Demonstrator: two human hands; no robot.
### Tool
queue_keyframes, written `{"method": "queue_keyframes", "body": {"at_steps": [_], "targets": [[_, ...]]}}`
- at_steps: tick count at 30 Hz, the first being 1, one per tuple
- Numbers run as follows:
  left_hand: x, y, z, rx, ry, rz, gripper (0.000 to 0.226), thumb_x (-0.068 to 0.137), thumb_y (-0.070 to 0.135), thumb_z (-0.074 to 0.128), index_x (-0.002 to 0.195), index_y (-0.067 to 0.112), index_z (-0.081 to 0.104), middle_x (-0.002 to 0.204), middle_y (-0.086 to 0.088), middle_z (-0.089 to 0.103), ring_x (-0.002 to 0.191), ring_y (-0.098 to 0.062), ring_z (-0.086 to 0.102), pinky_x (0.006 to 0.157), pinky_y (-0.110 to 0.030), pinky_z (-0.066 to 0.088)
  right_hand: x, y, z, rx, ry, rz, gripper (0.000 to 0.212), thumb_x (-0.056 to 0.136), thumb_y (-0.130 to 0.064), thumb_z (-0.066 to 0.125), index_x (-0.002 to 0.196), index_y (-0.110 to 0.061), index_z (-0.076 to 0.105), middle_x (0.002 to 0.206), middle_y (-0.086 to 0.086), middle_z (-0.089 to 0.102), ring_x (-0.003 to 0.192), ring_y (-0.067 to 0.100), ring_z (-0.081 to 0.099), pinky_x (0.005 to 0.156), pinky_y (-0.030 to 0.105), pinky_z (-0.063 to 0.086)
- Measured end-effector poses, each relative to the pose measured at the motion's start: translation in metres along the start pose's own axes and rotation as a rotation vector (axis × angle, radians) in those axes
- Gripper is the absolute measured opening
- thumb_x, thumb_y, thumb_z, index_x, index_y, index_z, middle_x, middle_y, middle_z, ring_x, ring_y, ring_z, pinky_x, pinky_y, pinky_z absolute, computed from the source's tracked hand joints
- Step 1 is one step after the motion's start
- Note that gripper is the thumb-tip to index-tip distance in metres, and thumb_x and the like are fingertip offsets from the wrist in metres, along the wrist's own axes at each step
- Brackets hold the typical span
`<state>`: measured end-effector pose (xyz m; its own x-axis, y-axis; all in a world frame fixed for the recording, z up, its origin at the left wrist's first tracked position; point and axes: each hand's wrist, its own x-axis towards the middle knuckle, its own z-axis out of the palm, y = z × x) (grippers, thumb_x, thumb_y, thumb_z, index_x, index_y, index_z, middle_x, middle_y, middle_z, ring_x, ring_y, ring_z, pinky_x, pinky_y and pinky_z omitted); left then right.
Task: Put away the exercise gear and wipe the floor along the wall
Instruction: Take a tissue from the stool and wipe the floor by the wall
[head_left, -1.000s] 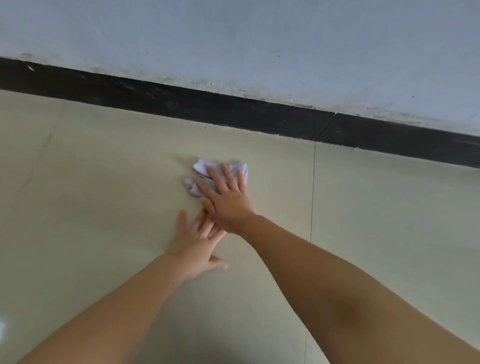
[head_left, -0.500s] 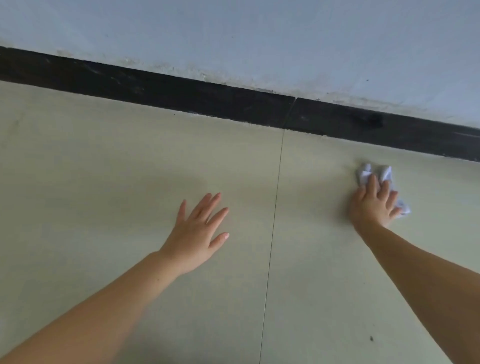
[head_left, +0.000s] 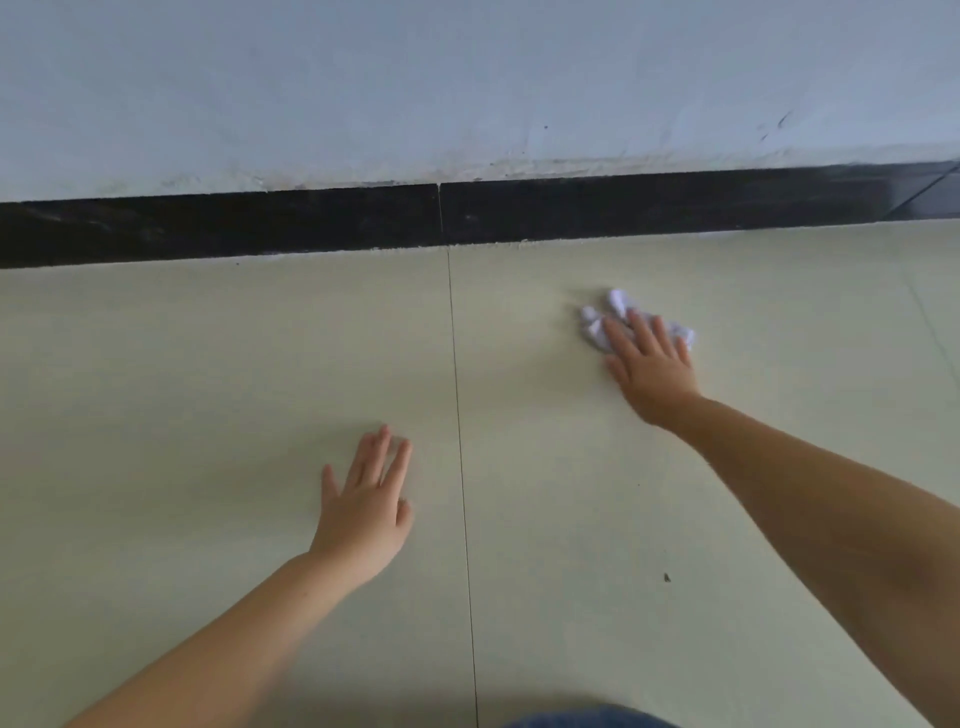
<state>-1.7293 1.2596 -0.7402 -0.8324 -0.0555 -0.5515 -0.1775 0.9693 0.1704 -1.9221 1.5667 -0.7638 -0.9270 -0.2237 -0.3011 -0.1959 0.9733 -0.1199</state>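
Moved since half a second ago: right hand (head_left: 652, 371) and the crumpled white cloth (head_left: 618, 319) under it sit a bit further from the black baseboard (head_left: 311, 226) and nearer frame centre; a second ago they were beside the left hand, left of the tile seam (head_left: 457, 415). Reads as a side-to-side wipe stroke in progress, now on the return.

Head view: right hand in the right-centre, fingers straight, flat on the cloth, pressing it to the floor (head_left: 208, 364), no curl round it. Cloth pokes out past the fingertips toward the wall (head_left: 467, 78), near the baseboard but not touching. Left hand (head_left: 366, 512) lower centre, palm flat, fingers spread on bare tile just left of the seam, holding nothing, bracing. Dark speck (head_left: 667, 577) lies lower right. No exercise gear visible. Judgement: wiping stage; the strip right against the baseboard probably needs passes.
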Motion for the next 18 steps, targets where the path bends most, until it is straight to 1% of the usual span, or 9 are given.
{"method": "queue_keyframes", "body": {"at_steps": [2,4,6,8,11,13,15,17,18], "targets": [[0.003,0.008,0.002,0.021,0.0,-0.023,0.065,0.097,0.028,0.029,0.149,0.022,-0.009,0.155,-0.002,-0.024,0.144,-0.018,-0.019,0.113,-0.054,0.004,0.003,0.056,-0.014,0.122,0.049,0.348,0.051,0.1,-0.042,0.025,0.149,-0.033,0.018,0.16,0.003,0.006,0.145,0.029,0.006,0.115,0.054,0.009],[0.005,0.011,0.007,0.01,0.027,-0.044,0.066,0.095,0.027,0.031,0.15,0.021,-0.005,0.157,-0.004,-0.02,0.145,-0.02,-0.016,0.113,-0.055,0.006,0.003,0.072,-0.017,0.237,0.061,0.644,0.05,0.099,-0.039,0.025,0.149,-0.032,0.02,0.16,0.003,0.006,0.145,0.03,0.004,0.115,0.057,0.004],[0.006,0.008,0.008,0.011,0.075,-0.031,0.064,0.092,0.027,0.03,0.151,0.018,0.008,0.159,-0.007,-0.006,0.146,-0.022,-0.004,0.11,-0.058,0.012,0.0,0.039,-0.01,0.267,0.062,0.711,0.051,0.1,-0.039,0.025,0.15,-0.031,0.018,0.16,0.005,0.003,0.146,0.033,-0.001,0.114,0.058,-0.001],[0.007,0.003,0.007,-0.001,0.142,0.002,0.063,0.084,0.027,0.032,0.146,0.014,0.03,0.157,-0.01,0.016,0.145,-0.026,0.016,0.104,-0.06,0.025,-0.015,-0.025,0.013,0.243,0.095,0.509,0.051,0.099,-0.036,0.03,0.149,-0.029,0.023,0.159,0.009,0.01,0.146,0.036,0.004,0.114,0.059,0.002],[0.011,-0.002,0.0,-0.042,0.205,0.024,0.054,0.086,0.016,0.045,0.14,0.015,0.042,0.153,-0.008,0.029,0.141,-0.026,0.027,0.103,-0.056,0.034,-0.075,-0.137,0.054,0.121,0.258,0.031,0.051,0.085,-0.033,0.042,0.134,-0.025,0.052,0.144,0.014,0.044,0.134,0.041,0.037,0.106,0.061,0.03],[0.013,-0.002,-0.007,-0.091,0.202,0.024,0.057,0.084,0.006,0.052,0.14,0.016,0.043,0.153,-0.008,0.028,0.141,-0.025,0.027,0.106,-0.051,0.032,-0.127,-0.188,0.069,0.056,0.062,-0.24,0.054,0.084,-0.041,0.036,0.135,-0.029,0.05,0.146,0.008,0.044,0.136,0.038,0.037,0.107,0.059,0.032],[0.013,-0.003,-0.009,-0.124,0.187,0.027,0.059,0.084,0.003,0.052,0.141,0.015,0.041,0.155,-0.007,0.025,0.142,-0.025,0.024,0.109,-0.047,0.031,-0.151,-0.188,0.075,0.018,-0.07,-0.465,0.054,0.088,-0.044,0.031,0.139,-0.031,0.044,0.149,0.003,0.04,0.138,0.033,0.035,0.112,0.054,0.027],[0.01,-0.003,-0.007,-0.076,0.15,0.026,0.064,0.084,0.004,0.05,0.145,0.015,0.033,0.157,-0.005,0.016,0.144,-0.023,0.017,0.112,-0.045,0.027,-0.136,-0.143,0.077,0.029,0.023,-0.524,0.05,0.089,-0.037,0.037,0.136,-0.028,0.049,0.145,0.004,0.046,0.132,0.032,0.045,0.112,0.051,0.028],[0.008,-0.004,-0.004,-0.04,0.129,0.021,0.067,0.085,0.004,0.048,0.147,0.017,0.027,0.158,-0.004,0.012,0.145,-0.021,0.013,0.113,-0.045,0.025,-0.124,-0.11,0.073,0.034,0.101,-0.447,0.049,0.088,-0.033,0.04,0.136,-0.026,0.051,0.143,0.006,0.048,0.128,0.033,0.048,0.11,0.05,0.029]]}}
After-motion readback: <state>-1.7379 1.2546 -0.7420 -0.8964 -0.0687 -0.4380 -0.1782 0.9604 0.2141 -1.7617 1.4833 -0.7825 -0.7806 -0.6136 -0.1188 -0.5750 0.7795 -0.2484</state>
